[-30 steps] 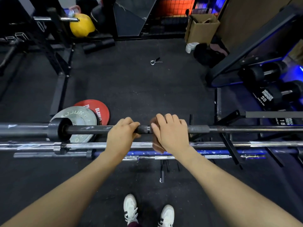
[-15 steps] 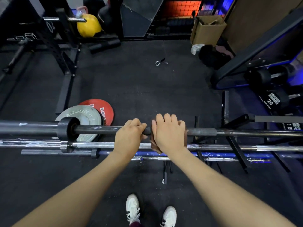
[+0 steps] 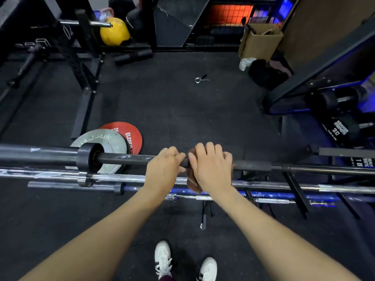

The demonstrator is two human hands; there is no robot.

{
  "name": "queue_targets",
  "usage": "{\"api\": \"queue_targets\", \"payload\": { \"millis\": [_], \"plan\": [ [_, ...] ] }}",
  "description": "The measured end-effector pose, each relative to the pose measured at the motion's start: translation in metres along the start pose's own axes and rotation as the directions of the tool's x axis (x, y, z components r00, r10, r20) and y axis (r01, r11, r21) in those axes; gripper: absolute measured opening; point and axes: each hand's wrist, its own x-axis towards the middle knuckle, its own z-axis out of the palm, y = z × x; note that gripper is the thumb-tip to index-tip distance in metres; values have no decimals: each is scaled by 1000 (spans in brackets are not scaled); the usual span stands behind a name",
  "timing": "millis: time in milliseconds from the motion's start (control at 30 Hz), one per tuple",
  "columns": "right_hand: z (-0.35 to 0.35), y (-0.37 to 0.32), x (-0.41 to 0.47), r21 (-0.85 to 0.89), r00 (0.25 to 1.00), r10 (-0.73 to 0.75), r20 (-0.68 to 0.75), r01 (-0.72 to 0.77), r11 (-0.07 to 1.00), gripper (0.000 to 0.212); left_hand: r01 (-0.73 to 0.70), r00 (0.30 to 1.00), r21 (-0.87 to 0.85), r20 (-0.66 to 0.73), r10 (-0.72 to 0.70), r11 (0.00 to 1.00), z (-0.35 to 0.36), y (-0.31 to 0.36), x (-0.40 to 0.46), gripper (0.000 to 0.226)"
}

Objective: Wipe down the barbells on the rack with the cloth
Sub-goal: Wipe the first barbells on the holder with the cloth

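Fingers [image 3: 205, 148] still clamp cloth [image 3: 192, 184] on black barbell [image 3: 125, 159].

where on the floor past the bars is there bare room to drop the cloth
Open floor lies between the red plate, the spring collar and the dumbbells. It is crowded below the black barbell, where bars stack closely.

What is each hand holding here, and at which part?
The left hand grips the bare shaft of the top black barbell. The right hand holds the brown cloth wrapped around the same shaft, right beside the left hand.
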Motion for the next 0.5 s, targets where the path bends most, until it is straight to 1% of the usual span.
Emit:
{"api": "queue_targets", "payload": {
  "millis": [33,67,100,133,167,200,233,267,300,333,367,400,433,467,500],
  "plan": [
    [-5,-3,11,6,997,25,77,-26,1000,28,-4,1000,10,-9,4,1000,2,1,-1,34],
    [-6,-4,24,30,977,52,206,-59,998,27,-10,1000,18,-23,10,1000,3,2,-2,33],
    [-2,-2,38,97,931,77,357,-119,988,27,-17,999,22,-36,18,1000,4,2,-3,31],
    [0,1,52,162,846,99,524,-213,964,27,-26,999,27,-44,27,999,4,2,-4,29],
    [0,3,65,194,733,104,672,-309,931,26,-35,998,36,-49,37,999,4,1,-4,29],
    [-2,3,74,200,665,109,739,-371,907,25,-45,998,47,-49,47,998,4,0,-4,30],
    [-3,3,76,203,660,119,742,-390,898,25,-52,998,52,-43,55,997,4,0,-4,31],
    [-3,3,71,226,715,120,689,-369,902,27,-55,998,47,-36,57,997,3,-1,-4,30],
    [1,4,58,237,829,128,545,-299,924,28,-55,998,40,-25,56,998,3,-2,-4,29],
    [0,4,38,191,933,104,343,-178,965,30,-54,998,37,-20,55,998,3,-3,-3,29],
    [-3,1,16,113,983,48,176,-68,991,31,-53,998,36,-22,54,998,3,-3,-3,30],
    [-5,0,-1,62,998,-2,60,-1,998,31,-54,998,34,-25,54,998,3,-3,-2,33],
    [-5,-2,-8,30,1000,-17,2,17,999,31,-49,999,33,-22,50,998,2,-3,-2,36],
    [-4,-3,-3,25,999,0,32,-1,1000,31,-45,999,33,-16,46,998,2,-2,-1,37],
    [-7,-4,8,54,992,33,123,-40,998,30,-46,999,43,-11,46,998,2,-2,-1,37]
  ]
}}
